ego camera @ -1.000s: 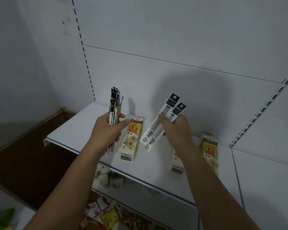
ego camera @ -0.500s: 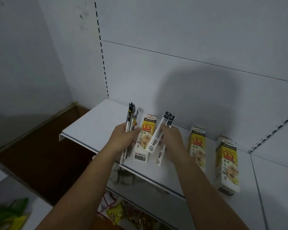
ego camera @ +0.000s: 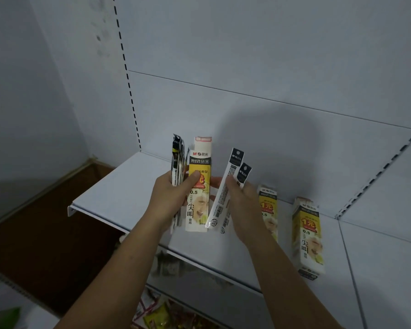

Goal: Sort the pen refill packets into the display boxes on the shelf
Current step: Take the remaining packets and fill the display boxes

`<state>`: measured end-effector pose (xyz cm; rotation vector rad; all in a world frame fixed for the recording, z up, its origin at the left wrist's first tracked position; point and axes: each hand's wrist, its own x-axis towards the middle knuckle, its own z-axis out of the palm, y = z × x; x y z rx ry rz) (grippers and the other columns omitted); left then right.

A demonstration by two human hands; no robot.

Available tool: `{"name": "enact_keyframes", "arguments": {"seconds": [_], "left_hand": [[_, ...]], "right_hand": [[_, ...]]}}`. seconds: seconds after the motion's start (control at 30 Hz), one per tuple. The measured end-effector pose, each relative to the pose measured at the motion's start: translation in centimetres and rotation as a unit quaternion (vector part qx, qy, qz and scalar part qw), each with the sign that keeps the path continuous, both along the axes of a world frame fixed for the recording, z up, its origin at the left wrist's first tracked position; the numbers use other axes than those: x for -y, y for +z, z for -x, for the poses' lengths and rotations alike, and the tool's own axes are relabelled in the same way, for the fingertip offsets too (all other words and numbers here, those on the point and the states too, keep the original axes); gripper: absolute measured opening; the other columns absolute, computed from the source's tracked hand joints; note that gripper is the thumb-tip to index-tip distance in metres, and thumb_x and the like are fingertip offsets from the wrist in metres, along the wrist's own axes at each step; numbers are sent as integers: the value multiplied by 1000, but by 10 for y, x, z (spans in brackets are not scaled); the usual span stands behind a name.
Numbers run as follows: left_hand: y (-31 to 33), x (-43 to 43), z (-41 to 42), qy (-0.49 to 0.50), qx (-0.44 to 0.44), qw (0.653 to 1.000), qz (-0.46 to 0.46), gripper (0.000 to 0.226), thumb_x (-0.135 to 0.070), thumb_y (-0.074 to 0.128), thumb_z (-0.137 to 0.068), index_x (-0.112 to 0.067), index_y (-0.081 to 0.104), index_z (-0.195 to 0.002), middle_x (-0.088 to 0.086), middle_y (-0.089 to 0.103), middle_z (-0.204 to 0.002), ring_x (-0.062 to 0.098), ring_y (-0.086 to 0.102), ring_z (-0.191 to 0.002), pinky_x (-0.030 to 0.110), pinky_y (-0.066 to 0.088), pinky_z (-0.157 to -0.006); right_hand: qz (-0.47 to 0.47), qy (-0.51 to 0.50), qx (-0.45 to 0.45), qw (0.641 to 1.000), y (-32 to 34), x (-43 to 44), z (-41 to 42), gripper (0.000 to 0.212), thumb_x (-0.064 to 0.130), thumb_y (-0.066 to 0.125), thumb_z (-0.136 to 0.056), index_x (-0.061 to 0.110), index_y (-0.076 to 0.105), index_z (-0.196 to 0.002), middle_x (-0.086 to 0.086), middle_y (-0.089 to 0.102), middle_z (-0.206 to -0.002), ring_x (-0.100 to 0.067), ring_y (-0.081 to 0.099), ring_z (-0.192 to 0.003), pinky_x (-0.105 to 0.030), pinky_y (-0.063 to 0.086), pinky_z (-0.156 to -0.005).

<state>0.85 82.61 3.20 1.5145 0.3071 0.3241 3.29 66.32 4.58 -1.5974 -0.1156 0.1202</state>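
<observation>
My left hand point(ego camera: 170, 198) grips a bundle of dark-topped pen refill packets point(ego camera: 177, 160) upright, and its thumb presses on the front of a yellow and white display box point(ego camera: 198, 193). That box is tipped upright between my hands, its open top flap pointing up. My right hand point(ego camera: 243, 207) holds two white refill packets point(ego camera: 223, 188) with black tops, slanted just right of the box; a fingertip touches the box's right side. Two more display boxes point(ego camera: 267, 210) point(ego camera: 307, 233) lie on the white shelf point(ego camera: 119, 193) to the right.
The shelf's front edge point(ego camera: 199, 262) runs below my forearms, with colourful goods point(ego camera: 157, 314) on a lower level. A white back panel with a slotted upright point(ego camera: 128, 79) rises behind. Brown floor point(ego camera: 45, 233) lies to the left.
The left display box has risen from lying on the shelf to upright between my hands, with my left thumb on it. My right hand's two packets have shifted beside its right edge.
</observation>
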Motion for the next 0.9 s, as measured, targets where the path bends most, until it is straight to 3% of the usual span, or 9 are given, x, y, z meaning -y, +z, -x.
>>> {"name": "enact_keyframes", "arguments": {"seconds": [0.1,0.2,0.27,0.37,0.5,0.57,0.63,0.8,0.9], "left_hand": [[8,8,3,-8,21,1000,-18,17,-34,73,-96,-20,75,-105,-1,80,-86,8,73,-69,24,53,-59],[12,14,6,-29,47,998,-2,24,-30,76,-94,-23,75,-117,0,80,-90,8,69,-66,30,52,-62],[12,19,8,-42,66,997,-1,30,-26,77,-93,-28,74,-123,1,80,-96,11,66,-67,31,51,-62],[12,29,8,-55,76,996,-9,35,-17,77,-93,-30,72,-125,-3,77,-84,9,59,-58,28,50,-58],[11,44,10,-71,74,994,-29,32,-12,77,-92,-31,72,-118,-6,76,-79,5,62,-56,24,49,-55],[9,50,11,-79,75,994,-28,33,-9,77,-92,-33,71,-114,-6,77,-82,4,64,-57,22,50,-55],[8,55,13,-86,71,993,-29,34,-8,76,-93,-33,71,-115,-6,78,-85,4,65,-59,22,50,-55],[5,65,18,-115,68,991,-30,41,-13,78,-89,-28,68,-126,-7,79,-89,5,68,-64,21,51,-57],[6,70,20,-121,62,990,-28,41,-12,78,-89,-26,68,-126,-10,79,-87,5,69,-65,19,51,-56]], "right_hand": [[5,5,39,999,3,13,4,36,32,46,-111,15,75,-101,-4,80,-96,-25,77,-88,-49,62,-86],[14,-10,51,999,11,28,7,36,34,46,-110,18,74,-93,1,79,-89,-17,74,-79,-31,60,-73],[1,-38,52,998,20,38,9,35,34,46,-110,19,71,-90,5,77,-81,-14,69,-71,-27,56,-67],[-34,-74,86,993,46,53,8,34,29,45,-111,17,70,-92,2,78,-83,-16,70,-76,-33,58,-76],[-72,-61,163,982,76,69,5,25,24,43,-113,15,66,-115,-8,80,-92,-29,77,-93,-49,60,-91],[-120,-52,178,975,82,73,3,24,20,42,-113,16,61,-126,-12,78,-93,-34,77,-94,-51,60,-90],[-193,-57,153,968,88,73,2,23,15,44,-112,16,61,-127,-10,71,-88,-30,76,-83,-46,62,-83],[-334,-98,96,932,109,67,-1,16,18,51,-108,16,62,-97,-6,57,-68,-17,44,-50,-30,43,-53],[-335,-109,125,927,118,61,-5,45,31,58,-106,18,53,-63,-3,41,-54,-16,34,-42,-27,34,-46]]}}
